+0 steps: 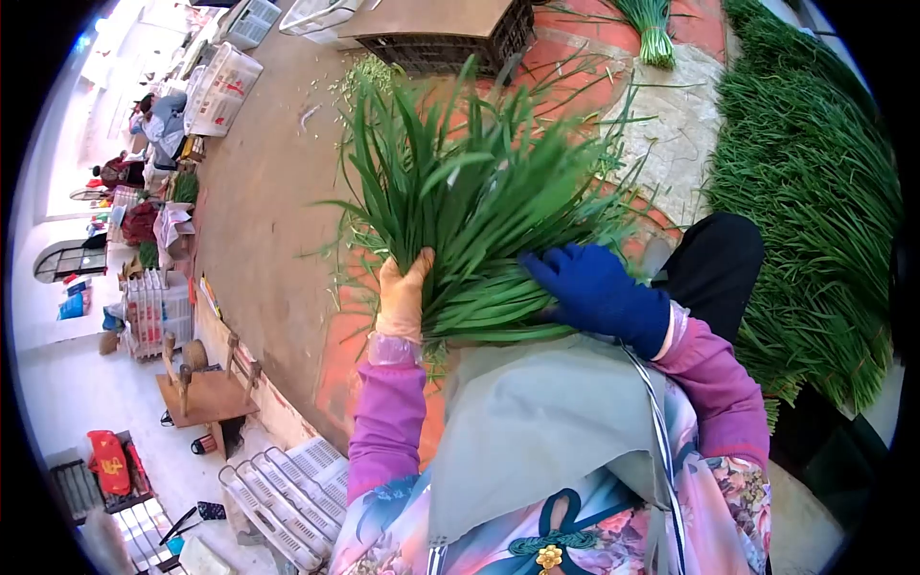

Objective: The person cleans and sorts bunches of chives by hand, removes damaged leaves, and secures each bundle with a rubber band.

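Observation:
A large loose bunch of garlic chives (460, 201) spreads out over my lap, its long green leaves fanned away from me and partly blurred. My left hand (402, 295), in a pale orange glove, is closed around the left side of the bunch, thumb uppermost. On the right, my right hand (604, 295) wears a dark blue glove. Its fingers curl into the leaves at the right side of the bunch, and their tips are partly hidden among them. A grey apron (537, 412) covers my lap just below the chives.
A long heap of chives (805, 220) lies along my right side. Ahead are a tied bundle (656, 43) and a board-topped black crate (441, 43). White plastic crates (287, 503) and a wooden stool (206, 398) are at left. Other people (165, 125) sit farther off.

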A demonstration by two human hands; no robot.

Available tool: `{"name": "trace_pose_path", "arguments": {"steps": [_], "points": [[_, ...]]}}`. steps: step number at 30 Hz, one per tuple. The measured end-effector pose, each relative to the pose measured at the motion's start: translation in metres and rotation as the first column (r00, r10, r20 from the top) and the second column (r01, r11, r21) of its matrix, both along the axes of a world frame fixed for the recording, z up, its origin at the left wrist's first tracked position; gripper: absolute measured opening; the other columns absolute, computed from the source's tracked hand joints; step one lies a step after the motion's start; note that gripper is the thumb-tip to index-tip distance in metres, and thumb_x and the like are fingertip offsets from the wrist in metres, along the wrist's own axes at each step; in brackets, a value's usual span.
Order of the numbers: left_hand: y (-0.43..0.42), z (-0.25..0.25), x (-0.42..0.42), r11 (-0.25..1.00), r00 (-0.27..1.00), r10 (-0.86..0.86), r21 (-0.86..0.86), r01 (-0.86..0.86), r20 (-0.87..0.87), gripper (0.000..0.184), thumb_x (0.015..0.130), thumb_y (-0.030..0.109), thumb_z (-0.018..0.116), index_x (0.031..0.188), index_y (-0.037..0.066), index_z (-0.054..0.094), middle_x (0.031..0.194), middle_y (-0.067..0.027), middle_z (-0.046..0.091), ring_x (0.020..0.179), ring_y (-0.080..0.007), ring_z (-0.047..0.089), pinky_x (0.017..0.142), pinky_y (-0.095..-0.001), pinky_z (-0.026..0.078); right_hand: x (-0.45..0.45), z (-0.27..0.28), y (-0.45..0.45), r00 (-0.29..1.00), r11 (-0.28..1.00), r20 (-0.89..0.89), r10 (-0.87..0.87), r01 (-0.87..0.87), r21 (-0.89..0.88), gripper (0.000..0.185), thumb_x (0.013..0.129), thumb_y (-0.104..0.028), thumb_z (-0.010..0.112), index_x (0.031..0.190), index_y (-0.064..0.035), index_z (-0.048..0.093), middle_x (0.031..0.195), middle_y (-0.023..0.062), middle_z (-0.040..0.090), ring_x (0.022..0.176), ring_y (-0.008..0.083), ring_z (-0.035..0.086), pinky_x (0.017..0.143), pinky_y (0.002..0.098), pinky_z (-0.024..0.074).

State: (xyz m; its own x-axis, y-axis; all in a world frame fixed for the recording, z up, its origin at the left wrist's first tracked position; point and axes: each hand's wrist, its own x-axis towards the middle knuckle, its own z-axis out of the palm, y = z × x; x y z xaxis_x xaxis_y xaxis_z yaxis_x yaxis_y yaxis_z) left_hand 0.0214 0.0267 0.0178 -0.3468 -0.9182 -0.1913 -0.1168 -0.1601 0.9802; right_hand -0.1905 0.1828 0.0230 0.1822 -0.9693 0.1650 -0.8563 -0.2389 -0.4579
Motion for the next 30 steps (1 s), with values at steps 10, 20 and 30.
{"name": "trace_pose_path", "arguments": {"steps": [10,20,30], "points": [[0.018,-0.003,0.018,0.99,0.989,-0.14,-0.001,0.14,-0.047,0.023,0.08,-0.005,0.058,0.102,0.0,0.061,0.094,-0.0011,0.063,0.081,-0.0097,0.056,0.075,-0.023,0.046,-0.079,0.087,-0.048,0.786,0.839,0.593,-0.175,0.434,-0.329,0.021,0.08,-0.026,0.064,0.094,-0.0102,0.065,0.079,0.0114,0.064,0.067,0.0276,0.062,0.058,0.0311,0.0484],[0.023,-0.002,0.021,0.98,0.98,-0.197,0.009,0.197,-0.013,0.023,0.076,-0.004,0.062,0.1,-0.001,0.062,0.087,-0.0021,0.064,0.074,-0.0089,0.055,0.067,-0.0227,0.046,-0.106,0.1,-0.118,0.947,0.964,-0.315,-0.063,-0.024,-0.264,0.067,0.072,-0.025,0.066,0.133,-0.0313,0.037,0.068,0.0119,0.059,0.057,0.0296,0.059,0.049,0.0395,0.0457],[0.017,-0.004,0.017,0.967,0.967,-0.251,-0.031,0.252,0.05,0.026,0.075,-0.001,0.066,0.101,-0.001,0.061,0.089,-0.0025,0.064,0.076,-0.0106,0.056,0.07,-0.0249,0.046,-0.129,0.103,-0.113,0.477,0.978,0.879,-0.001,0.185,-0.099,0.017,0.087,-0.017,0.052,0.085,-0.0052,0.064,0.065,-0.0021,0.057,0.049,0.0064,0.05,0.044,0.0216,0.0389]]}}
